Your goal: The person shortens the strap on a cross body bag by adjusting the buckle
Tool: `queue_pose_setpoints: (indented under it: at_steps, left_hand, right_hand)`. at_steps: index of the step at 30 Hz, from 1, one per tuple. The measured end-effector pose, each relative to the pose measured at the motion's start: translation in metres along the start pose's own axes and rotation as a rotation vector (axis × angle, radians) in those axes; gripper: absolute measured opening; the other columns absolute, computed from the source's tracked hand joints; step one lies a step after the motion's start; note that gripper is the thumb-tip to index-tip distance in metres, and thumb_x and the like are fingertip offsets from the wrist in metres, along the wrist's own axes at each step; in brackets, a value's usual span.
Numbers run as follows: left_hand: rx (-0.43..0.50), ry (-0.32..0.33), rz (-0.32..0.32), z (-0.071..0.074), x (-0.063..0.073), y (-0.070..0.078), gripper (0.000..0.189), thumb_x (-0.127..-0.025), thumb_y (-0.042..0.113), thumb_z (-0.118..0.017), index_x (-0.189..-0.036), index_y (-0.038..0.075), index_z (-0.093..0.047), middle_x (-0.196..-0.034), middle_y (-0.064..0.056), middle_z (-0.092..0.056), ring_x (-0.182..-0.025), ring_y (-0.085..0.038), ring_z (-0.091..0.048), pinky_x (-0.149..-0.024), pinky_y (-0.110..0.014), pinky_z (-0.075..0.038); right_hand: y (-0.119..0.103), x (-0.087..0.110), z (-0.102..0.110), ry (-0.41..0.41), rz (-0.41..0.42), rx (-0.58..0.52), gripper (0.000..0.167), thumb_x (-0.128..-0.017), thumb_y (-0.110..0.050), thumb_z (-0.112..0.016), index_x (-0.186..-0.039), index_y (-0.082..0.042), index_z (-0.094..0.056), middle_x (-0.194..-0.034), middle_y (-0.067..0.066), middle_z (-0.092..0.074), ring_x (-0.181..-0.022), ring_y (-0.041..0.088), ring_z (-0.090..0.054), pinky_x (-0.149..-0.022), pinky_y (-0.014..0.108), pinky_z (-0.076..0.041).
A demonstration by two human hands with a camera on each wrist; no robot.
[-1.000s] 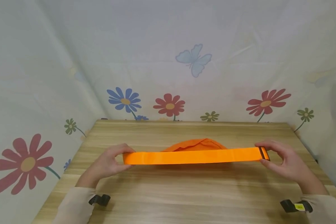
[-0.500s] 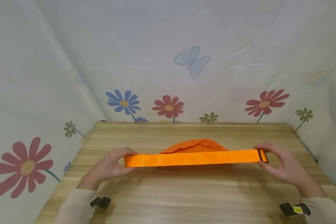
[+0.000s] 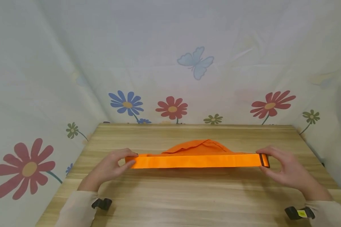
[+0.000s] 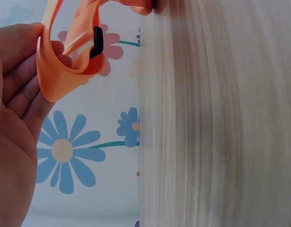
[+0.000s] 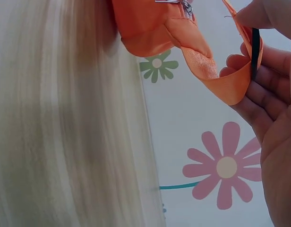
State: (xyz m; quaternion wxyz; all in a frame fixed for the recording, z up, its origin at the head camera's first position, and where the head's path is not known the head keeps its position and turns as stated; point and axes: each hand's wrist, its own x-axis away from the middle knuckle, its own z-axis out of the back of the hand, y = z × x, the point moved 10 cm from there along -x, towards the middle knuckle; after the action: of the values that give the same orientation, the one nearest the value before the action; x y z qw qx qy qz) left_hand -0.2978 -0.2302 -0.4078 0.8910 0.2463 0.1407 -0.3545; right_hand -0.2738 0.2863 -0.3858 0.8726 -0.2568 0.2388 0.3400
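An orange waist bag (image 3: 199, 147) with a zipper, plain in the right wrist view, is behind its own orange strap (image 3: 193, 161), mostly hidden by it in the head view. The strap is stretched sideways above the table between both hands. My left hand (image 3: 110, 165) pinches the strap's left bend, thumb on its front face; a black buckle (image 4: 97, 42) shows inside that loop in the left wrist view. At the other end, my right hand (image 3: 287, 170) pinches the strap beside a black slider (image 3: 263, 160), finger above and thumb below.
A wood-grain table (image 3: 187, 201) lies under the hands. White cloth (image 3: 147, 41) printed with flowers and a butterfly hangs behind it and on both sides. Each wrist wears a black strap mount (image 3: 102, 204).
My left thumb has moved from the strap's lower edge onto its front. My right hand has shifted slightly left with the slider, and the strap now lies more level.
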Motion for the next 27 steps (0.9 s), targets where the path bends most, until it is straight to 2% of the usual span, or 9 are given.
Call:
queue_pose_setpoints:
  at_steps: [8,13,19,23,27]
  left_hand:
    - [-0.026,-0.028,-0.003,-0.007,-0.001,-0.001,0.025,-0.093,0.009,-0.085,-0.116,0.013,-0.079,-0.112,0.002,-0.081,-0.097,-0.012,-0.072,-0.091,-0.044,-0.065]
    - [-0.028,-0.033,-0.010,-0.008,-0.001,-0.001,0.026,-0.091,0.007,-0.086,-0.115,0.012,-0.078,-0.110,0.002,-0.080,-0.095,-0.011,-0.072,-0.089,-0.041,-0.066]
    - [0.019,-0.065,-0.003,-0.014,0.000,-0.005,0.023,-0.090,-0.001,-0.085,-0.108,0.012,-0.080,-0.103,0.005,-0.079,-0.090,-0.006,-0.069,-0.084,-0.033,-0.066]
    - [0.040,-0.097,0.009,-0.019,0.001,-0.009,0.023,-0.090,-0.002,-0.084,-0.106,0.013,-0.081,-0.101,0.006,-0.079,-0.089,-0.004,-0.069,-0.084,-0.032,-0.066]
    - [0.051,-0.130,0.015,-0.024,0.001,-0.010,0.021,-0.091,0.000,-0.083,-0.106,0.014,-0.082,-0.101,0.007,-0.079,-0.090,-0.006,-0.070,-0.085,-0.033,-0.065]
  right_hand:
    - [0.001,0.003,-0.006,-0.014,-0.031,0.019,0.056,-0.068,0.002,-0.095,-0.119,-0.012,-0.076,-0.110,-0.007,-0.075,-0.093,0.003,-0.065,-0.092,0.002,-0.046]
    - [-0.001,-0.001,-0.008,-0.007,0.006,0.019,0.049,-0.074,0.009,-0.089,-0.116,-0.014,-0.077,-0.106,-0.005,-0.077,-0.091,0.004,-0.066,-0.092,0.004,-0.048]
    - [-0.001,0.000,-0.020,-0.059,0.045,0.034,0.052,-0.071,0.011,-0.090,-0.111,-0.019,-0.077,-0.101,-0.011,-0.075,-0.085,0.001,-0.062,-0.083,0.006,-0.050]
    - [0.000,0.003,-0.026,-0.092,0.057,0.043,0.050,-0.070,0.008,-0.093,-0.107,-0.022,-0.077,-0.098,-0.015,-0.073,-0.082,-0.002,-0.059,-0.078,0.009,-0.051]
    - [0.000,0.005,-0.032,-0.121,0.058,0.017,0.049,-0.071,0.008,-0.093,-0.105,-0.022,-0.076,-0.097,-0.013,-0.074,-0.082,-0.003,-0.059,-0.075,0.013,-0.053]
